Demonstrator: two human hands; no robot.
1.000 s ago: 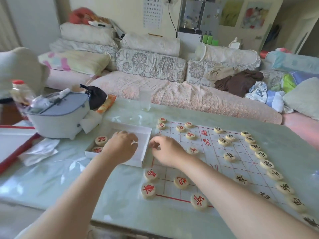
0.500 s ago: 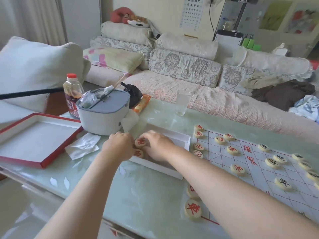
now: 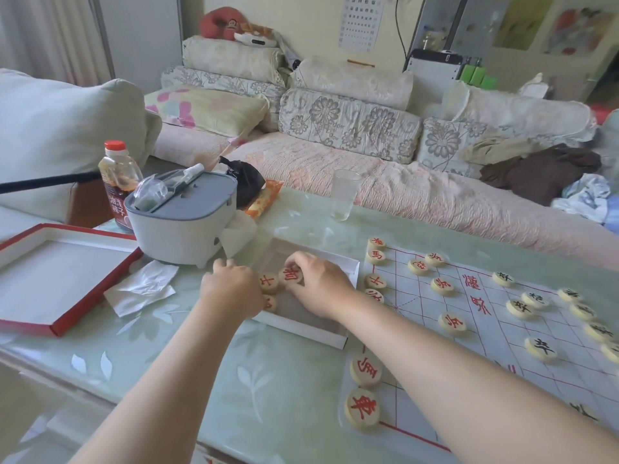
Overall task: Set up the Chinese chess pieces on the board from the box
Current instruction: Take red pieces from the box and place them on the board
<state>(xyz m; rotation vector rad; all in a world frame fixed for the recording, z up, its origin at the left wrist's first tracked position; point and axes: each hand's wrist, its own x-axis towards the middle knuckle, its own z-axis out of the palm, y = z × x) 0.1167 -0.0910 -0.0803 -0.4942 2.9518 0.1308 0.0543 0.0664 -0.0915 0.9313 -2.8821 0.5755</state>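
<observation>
My right hand (image 3: 321, 288) pinches a red-lettered piece (image 3: 290, 275) in its fingertips inside the white box (image 3: 311, 333). My left hand (image 3: 231, 289) curls over the box's left edge; I cannot tell whether it holds anything. Two more pieces (image 3: 269, 283) lie just beside it. The board (image 3: 495, 333) lies right of the box, partly set

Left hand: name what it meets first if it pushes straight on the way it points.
Probably the crumpled white tissue beside the grey-lidded appliance, just beyond the left hand knuckles; depth is unclear.

A home living room: cushioned sofa (image 3: 335, 169) (clothes (image 3: 542, 172) heaped on it).
</observation>
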